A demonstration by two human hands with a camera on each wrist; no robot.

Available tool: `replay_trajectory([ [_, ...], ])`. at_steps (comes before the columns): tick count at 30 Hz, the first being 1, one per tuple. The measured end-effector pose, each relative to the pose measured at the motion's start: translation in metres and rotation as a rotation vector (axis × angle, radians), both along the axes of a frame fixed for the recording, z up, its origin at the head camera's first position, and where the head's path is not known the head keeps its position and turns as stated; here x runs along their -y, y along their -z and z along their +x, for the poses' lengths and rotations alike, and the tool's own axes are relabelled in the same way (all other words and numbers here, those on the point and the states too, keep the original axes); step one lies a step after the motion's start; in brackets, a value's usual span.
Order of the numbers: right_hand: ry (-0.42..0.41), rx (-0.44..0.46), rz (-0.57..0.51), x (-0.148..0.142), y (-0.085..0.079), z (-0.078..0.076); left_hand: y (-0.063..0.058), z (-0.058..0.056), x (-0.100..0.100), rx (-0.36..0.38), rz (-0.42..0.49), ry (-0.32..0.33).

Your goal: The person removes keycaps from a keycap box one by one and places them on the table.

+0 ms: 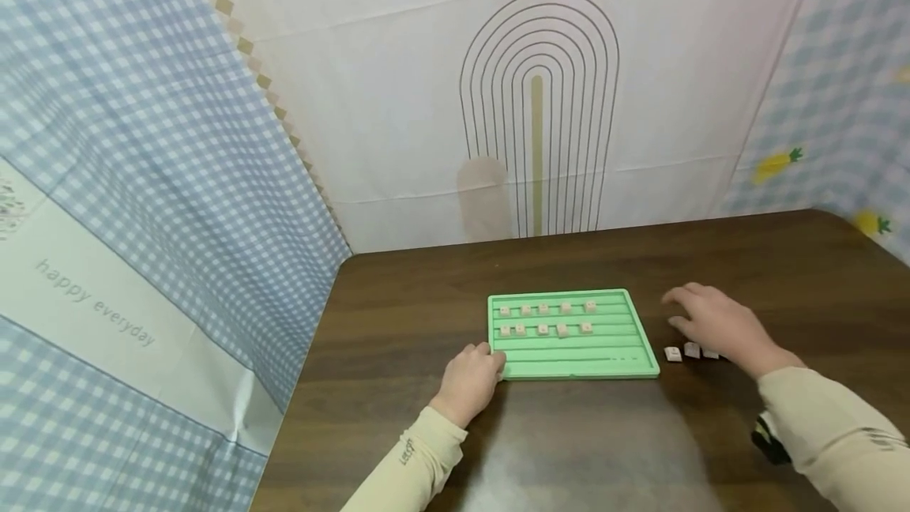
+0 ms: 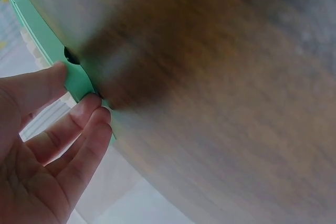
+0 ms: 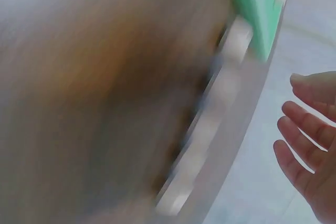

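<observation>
A green ridged tray (image 1: 572, 367) lies on the table, with small pale blocks (image 1: 543, 329) set in two rows across its upper part. My left hand (image 1: 469, 378) grips the tray's near left corner. In the left wrist view, the thumb (image 2: 52, 80) lies against the green side and the fingertips are at the corner. To the right of the tray, my right hand (image 1: 721, 326) hovers with its fingers spread and relaxed, nothing in them. Below it, several loose white blocks (image 1: 672, 354) with dark marks lie in a row, partly hidden by the hand; they blur in the right wrist view.
The dark wooden table (image 1: 398, 314) runs back to a pale patterned cloth (image 1: 398, 141). Blue checked cloth (image 1: 178, 141) hangs at the left, and another patterned cloth at the right. A dark device (image 1: 770, 441) shows under the right sleeve.
</observation>
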State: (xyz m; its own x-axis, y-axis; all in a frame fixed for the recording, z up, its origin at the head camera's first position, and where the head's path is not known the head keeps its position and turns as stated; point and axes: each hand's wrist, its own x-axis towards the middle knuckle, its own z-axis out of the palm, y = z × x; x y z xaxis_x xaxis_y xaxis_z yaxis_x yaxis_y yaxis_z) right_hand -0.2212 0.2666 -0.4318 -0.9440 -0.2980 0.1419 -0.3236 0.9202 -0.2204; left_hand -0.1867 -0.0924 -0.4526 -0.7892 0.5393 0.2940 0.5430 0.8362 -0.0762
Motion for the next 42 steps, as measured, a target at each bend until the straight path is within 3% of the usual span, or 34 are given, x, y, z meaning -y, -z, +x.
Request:
replay_trajectory([
  [7,-0.116,-0.011,0.021,0.063,0.001,-0.012,0.002,0.001,-0.007,-0.003,0.002,-0.002],
  [14,-0.167,-0.031,0.013,0.093,0.02,-0.015,0.005,0.001,-0.011,-0.012,0.004,-0.001],
  [22,-0.155,-0.139,0.014,0.099,0.034,-0.015,0.007,0.002,-0.012,-0.023,-0.024,-0.008],
  [29,-0.142,-0.171,0.032,0.1,0.039,-0.011,0.01,0.003,-0.01,-0.044,-0.026,-0.005],
  [36,-0.151,-0.169,-0.032,0.096,0.027,-0.008,0.012,-0.001,-0.007,-0.031,-0.024,-0.005],
  [42,-0.162,-0.203,-0.06,0.071,0.005,0.0,0.008,-0.002,-0.001,-0.01,-0.048,-0.03],
])
